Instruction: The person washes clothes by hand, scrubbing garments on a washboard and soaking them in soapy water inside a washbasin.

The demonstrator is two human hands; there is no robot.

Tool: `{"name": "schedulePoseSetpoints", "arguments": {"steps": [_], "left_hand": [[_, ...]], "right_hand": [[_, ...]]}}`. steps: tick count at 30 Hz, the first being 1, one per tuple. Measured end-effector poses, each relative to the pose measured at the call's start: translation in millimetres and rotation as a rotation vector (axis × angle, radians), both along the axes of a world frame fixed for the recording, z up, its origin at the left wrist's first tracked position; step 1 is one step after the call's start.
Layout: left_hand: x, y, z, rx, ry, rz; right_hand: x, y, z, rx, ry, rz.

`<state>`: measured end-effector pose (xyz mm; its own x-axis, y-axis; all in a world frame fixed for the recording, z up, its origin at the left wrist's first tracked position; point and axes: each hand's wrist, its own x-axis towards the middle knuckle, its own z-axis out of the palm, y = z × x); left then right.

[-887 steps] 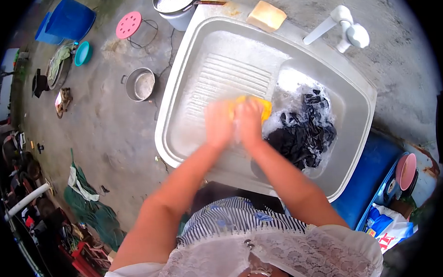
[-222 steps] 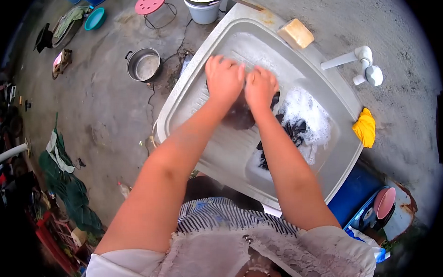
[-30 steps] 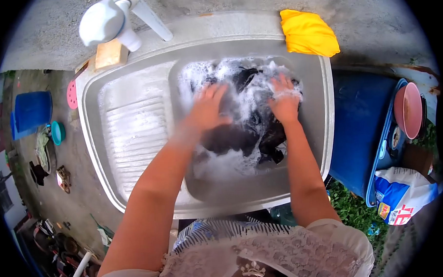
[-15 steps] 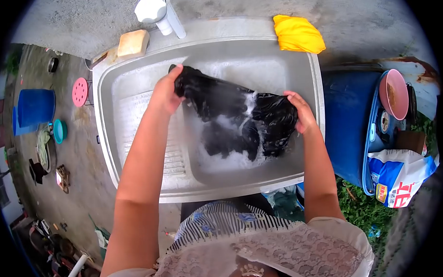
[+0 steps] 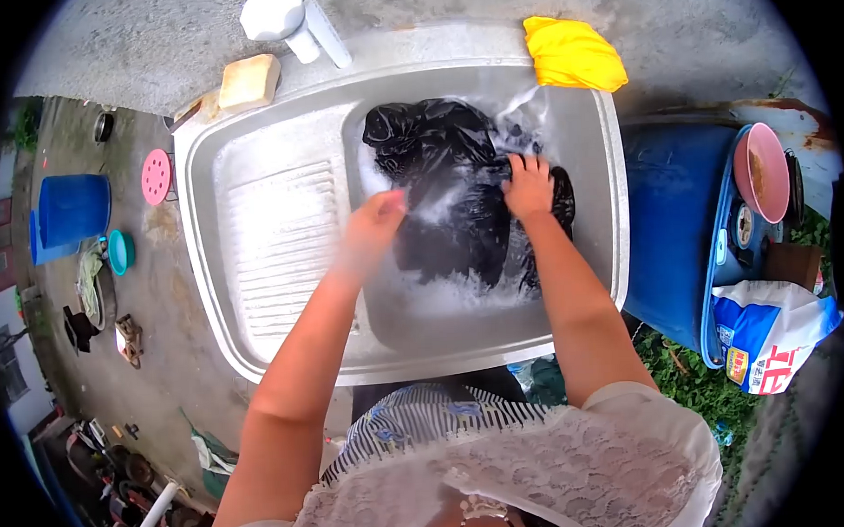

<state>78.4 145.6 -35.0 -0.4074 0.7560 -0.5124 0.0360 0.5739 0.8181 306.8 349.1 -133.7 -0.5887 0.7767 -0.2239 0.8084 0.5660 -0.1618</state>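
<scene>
A wet, shiny black garment (image 5: 458,225) lies bunched in the soapy basin of a grey stone-like laundry sink (image 5: 581,300), with white suds around and over it. My right hand (image 5: 528,187) rests on the garment's right part, fingers spread. Over the basin's left edge, beside the garment, is my left hand (image 5: 374,226); it is smeared by motion and its fingers look curled. Left of the basin, the sink's ribbed washboard (image 5: 287,254) is covered in suds.
A white tap (image 5: 279,18) stands behind the sink. On the rim sit a soap block (image 5: 249,82) and a yellow cloth (image 5: 575,56). To the right are a blue barrel (image 5: 672,227), a pink bowl (image 5: 762,173) and a detergent bag (image 5: 776,335). A pink stool (image 5: 157,176) stands left.
Both hands held the black garment stretched between them; now it lies lower in the basin. My left hand has let go and come nearer; my right has moved left onto the cloth.
</scene>
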Motion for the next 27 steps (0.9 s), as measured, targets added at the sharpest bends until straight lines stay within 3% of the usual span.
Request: {"name": "schedulePoseSetpoints", "arguments": {"steps": [2, 3, 4, 7, 8, 10, 13, 17, 19, 22, 23, 24, 27], "left_hand": [[-1.6, -10.7, -8.6, 0.017, -0.029, -0.023], [-1.2, -17.9, -11.4, -0.006, -0.077, 0.0], [-1.5, -21.5, -8.3, -0.024, -0.124, 0.023], [-2.7, -32.0, 9.5, -0.012, -0.156, 0.028], [-3.3, -37.1, 15.7, -0.007, -0.158, 0.028], [-6.8, -42.0, 24.7, 0.023, -0.09, -0.007], [-6.1, -50.8, 24.2, 0.082, 0.02, -0.134], [28.7, -28.9, 55.2, 0.268, 0.198, -0.205], [46.2, -9.0, 76.5, 0.38, 0.709, -0.262], [64.2, 17.0, 91.2, 0.338, 0.607, -0.163], [64.1, 35.2, 61.2, 0.482, 0.43, -0.06], [56.3, 45.9, 45.5, 0.484, 0.432, -0.06], [29.9, 76.1, 10.4, 0.82, 0.32, 0.043]], "right_hand": [[-23.1, -16.9, 13.8, -0.025, -0.241, -0.085], [-11.3, -14.3, 1.9, -0.046, -0.15, 0.094], [-0.7, -10.8, 11.0, -0.039, -0.15, 0.098], [30.0, 8.2, 24.8, -0.405, 0.137, -0.182], [36.6, 20.4, 21.9, -0.413, 0.145, -0.249], [34.5, 21.9, 74.8, -0.586, 0.421, -0.21], [12.1, -2.1, 191.0, -0.608, 0.64, -0.142], [-12.3, -31.2, 299.2, -0.604, 0.861, 0.173], [-24.2, -39.0, 331.0, -0.666, 0.981, 0.255], [-52.0, -61.6, 354.3, -0.692, 1.21, 0.342], [-61.0, -73.0, 357.7, -0.687, 1.211, 0.348], [-67.7, -86.6, 359.8, -0.752, 1.358, 0.337], [-60.1, -94.1, 343.2, -0.933, 1.664, 0.258]]}}
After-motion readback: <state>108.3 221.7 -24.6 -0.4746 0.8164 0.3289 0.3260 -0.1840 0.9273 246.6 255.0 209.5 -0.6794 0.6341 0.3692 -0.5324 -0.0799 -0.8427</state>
